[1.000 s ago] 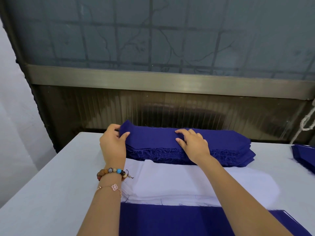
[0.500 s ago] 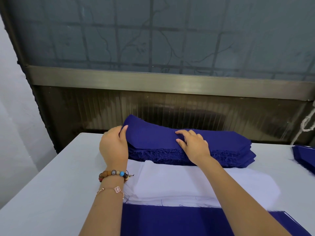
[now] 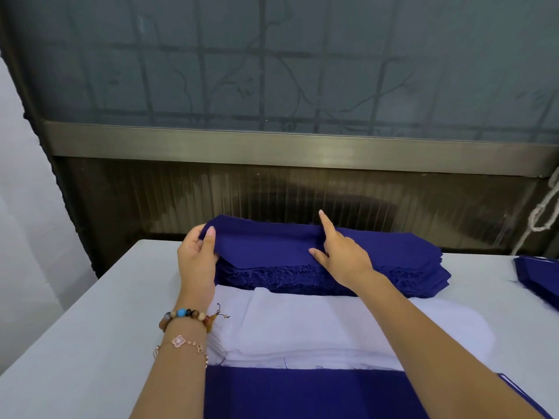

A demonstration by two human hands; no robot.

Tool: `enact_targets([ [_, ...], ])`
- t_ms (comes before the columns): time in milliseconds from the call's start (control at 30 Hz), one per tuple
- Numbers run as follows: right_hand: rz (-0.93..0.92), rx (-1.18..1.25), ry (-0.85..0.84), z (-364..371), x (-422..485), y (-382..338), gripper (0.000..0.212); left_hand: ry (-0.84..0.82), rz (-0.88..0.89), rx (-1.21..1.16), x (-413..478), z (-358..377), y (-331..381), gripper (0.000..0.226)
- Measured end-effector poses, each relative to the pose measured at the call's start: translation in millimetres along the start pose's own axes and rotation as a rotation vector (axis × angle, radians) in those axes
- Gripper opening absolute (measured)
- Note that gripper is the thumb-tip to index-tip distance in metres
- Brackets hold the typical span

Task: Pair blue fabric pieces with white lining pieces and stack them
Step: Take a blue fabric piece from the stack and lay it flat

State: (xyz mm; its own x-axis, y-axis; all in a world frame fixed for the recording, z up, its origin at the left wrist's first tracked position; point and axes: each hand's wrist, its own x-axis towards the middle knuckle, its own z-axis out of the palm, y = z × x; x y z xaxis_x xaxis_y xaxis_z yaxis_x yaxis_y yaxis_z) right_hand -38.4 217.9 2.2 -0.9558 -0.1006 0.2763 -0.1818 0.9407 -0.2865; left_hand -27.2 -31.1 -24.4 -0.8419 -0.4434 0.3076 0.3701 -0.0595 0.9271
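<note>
At the left end of the thick stack of dark blue fabric pieces [image 3: 393, 267], the left hand [image 3: 196, 258] pinched the raised top blue piece [image 3: 266, 246]. Midway along the stack, the right hand [image 3: 338, 252] gripped the same piece, index finger straight. Flat white lining pieces [image 3: 302, 328] lay just before the stack.

Left forearm [image 3: 169, 385] and right forearm [image 3: 423, 337] are bare up to the picture's edge. The left wrist [image 3: 186, 329] wears 2 bracelets: a bead bracelet [image 3: 184, 315] of brown, amber and dark beads with 1 turquoise bead and a small dangling tassel, and a thin gold chain [image 3: 193, 346] with 1 pink clover charm. Left hand [image 3: 196, 263] and right hand [image 3: 344, 258] have short, plain nails.
</note>
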Motion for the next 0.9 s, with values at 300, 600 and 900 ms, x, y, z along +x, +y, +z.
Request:
enact_targets([
  [300, 0.125, 0.120, -0.161, -23.0, 15.1, 27.6, 0.041, -0.012, -0.113, -0.041, 9.1, -6.4, -17.1, 0.018],
  [600, 0.472, 0.168, 0.013, -60.1, -7.8, 113.6, 0.022, 0.012, -0.141, -0.037, 9.4, -7.0, -18.9, 0.018],
  [900, 0.732, 0.289, 0.229, -58.3, -24.9, 154.8, 0.026, 0.054, -0.160, 0.014, 10.0, -2.9, -19.8, 0.021],
])
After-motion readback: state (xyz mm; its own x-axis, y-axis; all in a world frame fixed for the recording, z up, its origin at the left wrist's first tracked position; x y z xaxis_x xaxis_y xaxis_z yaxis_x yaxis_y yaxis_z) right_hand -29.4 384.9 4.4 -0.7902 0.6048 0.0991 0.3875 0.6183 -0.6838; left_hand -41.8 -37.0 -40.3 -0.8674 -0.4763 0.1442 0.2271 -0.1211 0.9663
